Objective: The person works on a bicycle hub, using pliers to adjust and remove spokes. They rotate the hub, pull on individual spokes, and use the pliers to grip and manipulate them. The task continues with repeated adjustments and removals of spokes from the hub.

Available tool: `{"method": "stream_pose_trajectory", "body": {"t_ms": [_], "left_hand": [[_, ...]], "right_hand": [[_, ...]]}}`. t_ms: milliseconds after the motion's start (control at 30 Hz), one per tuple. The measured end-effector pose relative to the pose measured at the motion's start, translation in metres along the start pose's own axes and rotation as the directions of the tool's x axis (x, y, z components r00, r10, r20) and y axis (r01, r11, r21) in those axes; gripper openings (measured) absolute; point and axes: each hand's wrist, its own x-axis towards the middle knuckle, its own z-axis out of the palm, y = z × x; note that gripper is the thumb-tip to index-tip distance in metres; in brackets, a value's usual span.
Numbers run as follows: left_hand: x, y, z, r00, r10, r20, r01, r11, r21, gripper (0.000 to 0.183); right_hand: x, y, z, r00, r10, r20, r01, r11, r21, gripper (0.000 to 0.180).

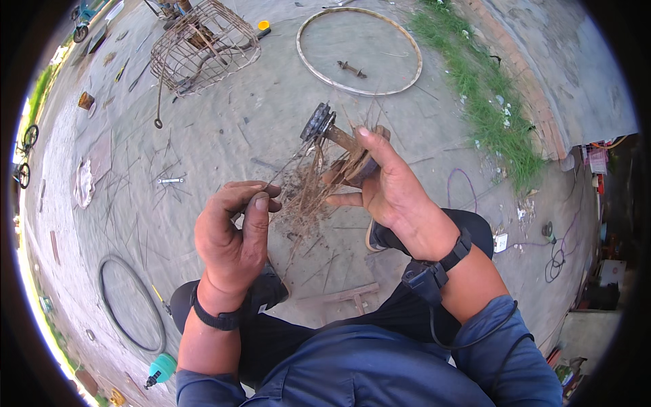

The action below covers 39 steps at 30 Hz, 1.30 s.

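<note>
A rusty bicycle wheel hub (339, 138) is gripped at one end in my right hand (399, 185), above the ground and tilted. Its free end carries a dark toothed freewheel (317, 123), pointing up and left. Loose rusty spokes (306, 196) hang from the hub in a bundle, and others stick up past my right thumb. With thumb and fingers, my left hand (229, 231) pinches a thin spoke (285, 169) that runs up towards the freewheel end. Below the hub, brown rust and dirt (300, 206) are scattered on the concrete.
Ahead lie a bare wheel rim (301, 61), with an axle (352, 69) inside its circle, and a rusty wire basket (203, 51). Leftward are a spanner (170, 180), scattered spokes (124, 196), a tyre (104, 300) and a green bottle (163, 367). Grass (473, 91) edges the right.
</note>
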Motion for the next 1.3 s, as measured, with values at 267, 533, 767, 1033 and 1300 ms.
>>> {"method": "stream_pose_trajectory", "body": {"t_ms": [267,533,767,1033,1300], "left_hand": [[0.009,0.015,0.009,0.798,-0.534,0.282,0.560,0.829,-0.015,0.026],[0.000,0.009,0.008,0.864,-0.467,0.188,0.472,0.881,0.023,0.029],[-0.001,0.005,0.011,0.884,-0.437,0.162,0.429,0.899,0.085,0.030],[0.004,0.009,0.021,0.634,-0.646,0.425,0.750,0.646,-0.138,0.033],[-0.003,-0.008,0.031,0.652,-0.637,0.412,0.748,0.630,-0.210,0.031]], "right_hand": [[0.003,0.002,-0.003,0.998,-0.022,-0.060,0.020,0.999,-0.028,0.052],[0.003,0.000,-0.007,0.999,-0.044,-0.028,0.043,0.999,-0.016,0.058],[0.004,0.001,-0.008,0.998,-0.054,-0.024,0.054,0.998,-0.011,0.060],[0.005,0.003,-0.006,0.998,-0.039,-0.054,0.037,0.999,-0.036,0.050],[0.006,0.003,-0.005,0.997,-0.037,-0.064,0.035,0.999,-0.031,0.049]]}}
